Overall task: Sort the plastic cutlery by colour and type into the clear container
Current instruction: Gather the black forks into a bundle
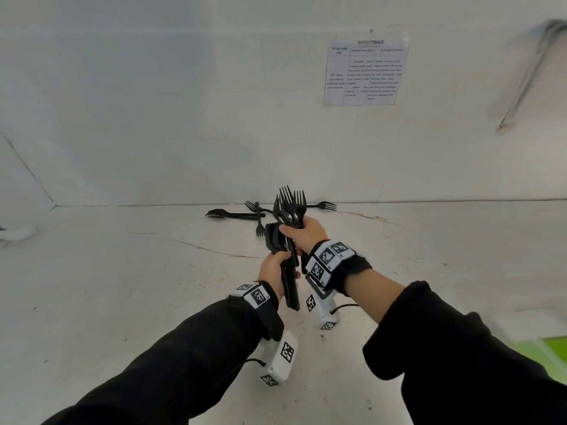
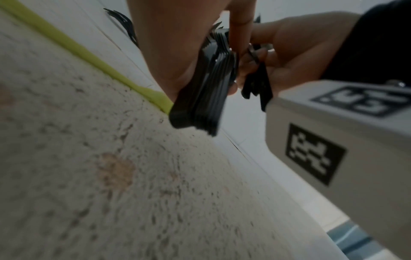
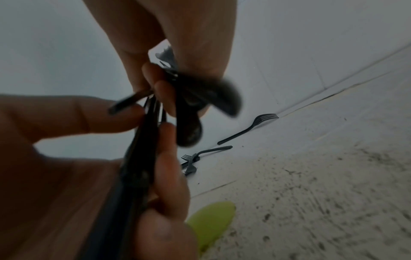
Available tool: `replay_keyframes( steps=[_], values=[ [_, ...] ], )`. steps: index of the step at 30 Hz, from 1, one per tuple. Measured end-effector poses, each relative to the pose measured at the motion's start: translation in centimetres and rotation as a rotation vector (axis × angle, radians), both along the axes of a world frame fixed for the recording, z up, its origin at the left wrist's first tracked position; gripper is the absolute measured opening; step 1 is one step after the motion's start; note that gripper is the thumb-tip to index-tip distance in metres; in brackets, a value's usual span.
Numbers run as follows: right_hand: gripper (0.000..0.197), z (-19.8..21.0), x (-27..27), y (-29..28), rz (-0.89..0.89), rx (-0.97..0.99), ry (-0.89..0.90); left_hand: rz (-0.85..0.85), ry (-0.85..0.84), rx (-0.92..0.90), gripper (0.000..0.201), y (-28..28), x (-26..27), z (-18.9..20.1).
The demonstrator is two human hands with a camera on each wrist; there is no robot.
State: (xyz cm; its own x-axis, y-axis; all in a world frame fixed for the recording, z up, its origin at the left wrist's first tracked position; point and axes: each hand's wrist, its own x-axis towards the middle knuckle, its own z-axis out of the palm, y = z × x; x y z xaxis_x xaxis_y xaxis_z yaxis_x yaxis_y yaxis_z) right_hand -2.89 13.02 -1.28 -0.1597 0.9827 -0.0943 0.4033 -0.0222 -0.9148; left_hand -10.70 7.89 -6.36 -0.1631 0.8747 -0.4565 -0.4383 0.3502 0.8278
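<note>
Left hand: the left hand (image 1: 274, 269) has its fingers clenched around a stack of black cutlery (image 1: 285, 265), handles pointing down toward the person; the left wrist view shows the handle ends (image 2: 198, 112) packed flat together.
Right hand: the right hand (image 1: 307, 234) grasps a bunch of black forks (image 1: 291, 204), tines up, just above and touching the left hand's stack.
Type of the left stack: the right wrist view shows rounded, spoon-like heads (image 3: 191, 130), but they are blurred, so I cannot tell for sure.
Loose forks: a few black forks (image 1: 236, 214) lie on the surface just behind the two hands, close to the wall; one more (image 1: 322, 205) lies to the right of them.
Clear container: it is not visible in any view, so I cannot tell where it stands or what it holds.
Progress: I judge the gathering by type is well along, as most pieces are in the hands; the loose forks are left to collect, and placing into the container is not yet done as far as the pictures show.
Surface: a pale, worn floor or tabletop (image 1: 122, 286) with cracks, stains and dark specks.
Room: a plain white wall behind the loose forks carries a printed sheet (image 1: 365, 73); something lime green (image 1: 552, 348) shows at the right edge, right of the hands.
</note>
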Motion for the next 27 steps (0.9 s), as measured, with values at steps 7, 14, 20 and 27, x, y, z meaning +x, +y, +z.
replay_keyframes(
  steps=[7,14,20,27],
  values=[
    [0.024,-1.1,-0.6,-0.9,0.011,0.06,0.006,0.143,-0.033,0.008,0.015,-0.7,-1.3,0.9],
    [0.017,-2.0,-1.0,-1.9,0.024,0.033,0.027,0.244,-0.103,0.018,0.025,-1.2,-1.6,1.6],
    [0.016,-2.1,-1.4,-1.6,0.038,0.009,-0.014,0.087,-0.175,-0.007,0.034,-1.5,-1.5,2.1],
    [0.015,-2.0,-1.6,-1.2,0.052,-0.043,0.007,0.086,-0.215,-0.072,0.034,-1.7,-1.4,1.6]
  ],
)
